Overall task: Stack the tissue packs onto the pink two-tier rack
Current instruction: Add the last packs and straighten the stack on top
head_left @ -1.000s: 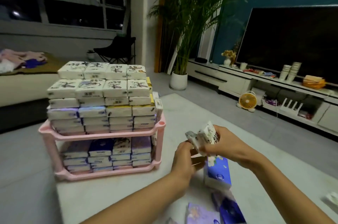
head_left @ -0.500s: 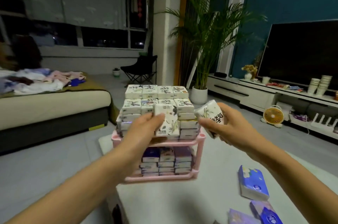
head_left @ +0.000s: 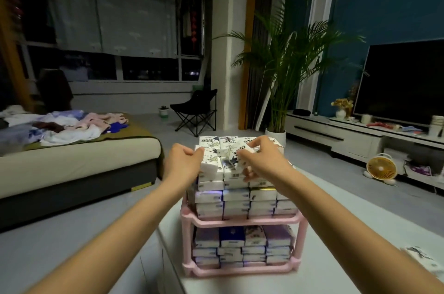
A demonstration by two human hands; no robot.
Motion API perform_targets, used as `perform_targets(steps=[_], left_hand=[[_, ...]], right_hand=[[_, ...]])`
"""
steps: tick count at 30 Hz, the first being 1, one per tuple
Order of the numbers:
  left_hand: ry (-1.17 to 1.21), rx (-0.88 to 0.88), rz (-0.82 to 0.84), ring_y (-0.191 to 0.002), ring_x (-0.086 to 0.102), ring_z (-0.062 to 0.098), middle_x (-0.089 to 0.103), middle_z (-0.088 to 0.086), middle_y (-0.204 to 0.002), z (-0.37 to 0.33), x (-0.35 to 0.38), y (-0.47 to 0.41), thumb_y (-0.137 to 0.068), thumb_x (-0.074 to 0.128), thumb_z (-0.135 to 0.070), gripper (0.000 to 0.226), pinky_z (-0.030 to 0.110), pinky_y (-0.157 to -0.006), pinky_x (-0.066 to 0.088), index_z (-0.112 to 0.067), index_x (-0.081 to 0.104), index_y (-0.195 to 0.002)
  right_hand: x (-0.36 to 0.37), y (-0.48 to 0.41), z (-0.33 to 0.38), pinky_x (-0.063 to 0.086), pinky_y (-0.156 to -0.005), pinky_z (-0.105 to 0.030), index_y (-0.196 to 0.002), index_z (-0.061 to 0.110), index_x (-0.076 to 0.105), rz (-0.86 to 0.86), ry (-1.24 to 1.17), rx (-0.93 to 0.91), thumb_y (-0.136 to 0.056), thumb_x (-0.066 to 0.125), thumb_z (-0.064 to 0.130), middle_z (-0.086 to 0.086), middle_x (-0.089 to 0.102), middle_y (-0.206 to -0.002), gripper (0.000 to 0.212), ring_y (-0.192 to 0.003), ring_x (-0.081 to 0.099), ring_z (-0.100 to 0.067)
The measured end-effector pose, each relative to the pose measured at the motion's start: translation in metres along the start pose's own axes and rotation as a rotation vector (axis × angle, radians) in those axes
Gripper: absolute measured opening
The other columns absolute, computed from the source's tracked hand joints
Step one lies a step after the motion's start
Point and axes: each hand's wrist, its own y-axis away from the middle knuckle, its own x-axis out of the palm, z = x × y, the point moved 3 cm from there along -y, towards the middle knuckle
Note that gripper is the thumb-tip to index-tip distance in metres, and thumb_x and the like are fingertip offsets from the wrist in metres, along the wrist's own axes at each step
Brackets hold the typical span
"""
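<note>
Holding one tissue pack point(head_left: 210, 164) in curled fingers of left hand point(head_left: 185, 161), pinching second pack point(head_left: 236, 153) with right hand point(head_left: 262, 161), both on top of the high pile point(head_left: 240, 200) on upper tier of pink rack point(head_left: 242, 223); lower tier full too.

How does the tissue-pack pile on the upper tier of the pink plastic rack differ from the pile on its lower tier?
The upper pile rises above the pink plastic rack; the lower pile sits under its shelf. White ink-print packs top the upper pile, purple and dark-blue ones the lower pile. The left hand and right hand touch the upper pile, not the lower. Both stand in rows.
</note>
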Motion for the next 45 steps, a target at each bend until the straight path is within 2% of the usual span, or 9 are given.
perform_targets(steps=[6, 9, 12, 18, 21, 27, 33, 37, 45], left_hand=[[-0.018, 0.127, 0.013, -0.072, 0.051, 0.01, 0.056, -0.003, -0.079, 0.01, 0.002, 0.014, -0.093, 0.044, -0.043, 0.031, 0.023, -0.058, 0.037, -0.014, 0.053, -0.086], [0.039, 0.187, 0.107, -0.09, 0.052, 0.005, 0.055, -0.011, -0.099, 0.014, -0.002, 0.018, -0.088, 0.052, -0.046, 0.032, 0.017, -0.07, 0.04, -0.019, 0.052, -0.106], [0.047, 0.229, 0.125, -0.085, 0.047, -0.006, 0.049, -0.019, -0.095, 0.014, -0.003, 0.019, -0.086, 0.057, -0.042, 0.042, 0.003, -0.066, 0.034, -0.019, 0.05, -0.121], [0.058, 0.251, 0.1, -0.096, 0.053, 0.004, 0.058, -0.008, -0.109, 0.016, -0.003, 0.016, -0.087, 0.057, -0.038, 0.043, 0.012, -0.074, 0.042, -0.016, 0.053, -0.124], [0.06, 0.245, 0.1, -0.098, 0.054, 0.006, 0.058, -0.006, -0.111, 0.016, -0.003, 0.015, -0.087, 0.057, -0.038, 0.045, 0.02, -0.081, 0.042, -0.014, 0.053, -0.125], [0.053, 0.249, 0.11, -0.086, 0.051, -0.005, 0.055, -0.011, -0.101, 0.017, -0.002, 0.014, -0.088, 0.056, -0.039, 0.045, 0.007, -0.071, 0.039, -0.015, 0.052, -0.125], [0.145, 0.178, 0.135, -0.119, 0.048, 0.022, 0.049, 0.005, -0.133, 0.016, -0.004, 0.008, -0.091, 0.032, -0.053, 0.058, 0.035, -0.098, 0.039, -0.017, 0.04, -0.136], [0.336, 0.057, 0.15, -0.137, 0.027, 0.015, 0.028, -0.003, -0.151, 0.017, 0.0, -0.006, -0.098, 0.024, -0.046, 0.054, 0.034, -0.114, 0.022, -0.021, 0.025, -0.146], [0.485, -0.114, 0.231, -0.141, 0.021, 0.018, 0.021, 0.002, -0.154, 0.021, 0.02, -0.024, -0.097, 0.019, -0.051, 0.059, 0.037, -0.115, 0.016, -0.02, 0.019, -0.147]], right_hand=[[0.0, 0.003, -0.002, 0.052, -0.081, -0.039, -0.129, 0.014, 0.042, -0.067, 0.469, -0.13, -0.082, 0.063, 0.043, -0.01, 0.047, -0.125, 0.058, -0.094, 0.058, -0.022], [-0.003, 0.007, -0.003, 0.053, -0.068, -0.03, -0.128, 0.016, 0.045, 0.026, 0.376, -0.14, -0.081, 0.068, 0.033, -0.005, 0.048, -0.12, 0.055, -0.091, 0.057, -0.019], [-0.005, 0.006, -0.004, 0.055, -0.078, -0.041, -0.121, 0.018, 0.052, 0.008, 0.405, -0.188, -0.082, 0.068, 0.024, 0.0, 0.048, -0.111, 0.043, -0.094, 0.059, -0.021], [-0.005, 0.0, -0.008, 0.054, -0.077, -0.042, -0.11, 0.022, 0.055, -0.054, 0.424, -0.276, -0.081, 0.069, 0.026, 0.001, 0.054, -0.108, 0.032, -0.088, 0.058, -0.019], [-0.006, -0.002, -0.007, 0.044, -0.072, -0.029, -0.113, 0.022, 0.055, -0.091, 0.497, -0.354, -0.081, 0.068, 0.028, 0.002, 0.054, -0.108, 0.035, -0.085, 0.05, -0.011], [-0.007, -0.006, -0.01, 0.038, -0.074, -0.023, -0.114, 0.022, 0.055, -0.09, 0.54, -0.402, -0.081, 0.068, 0.029, 0.001, 0.055, -0.111, 0.036, -0.09, 0.049, -0.008], [-0.015, 0.001, -0.003, 0.038, -0.081, -0.022, -0.124, 0.027, 0.048, -0.034, 0.649, -0.486, -0.075, 0.072, 0.034, 0.004, 0.044, -0.122, 0.055, -0.091, 0.044, -0.003], [-0.011, 0.001, 0.002, 0.025, -0.106, -0.026, -0.134, 0.027, 0.039, 0.085, 0.862, -0.572, -0.075, 0.072, 0.033, 0.006, 0.034, -0.139, 0.068, -0.127, 0.027, -0.011], [-0.003, -0.009, -0.003, 0.018, -0.109, -0.03, -0.135, 0.027, 0.037, 0.052, 0.9, -0.589, -0.079, 0.069, 0.035, 0.002, 0.027, -0.144, 0.066, -0.133, 0.017, -0.016]])
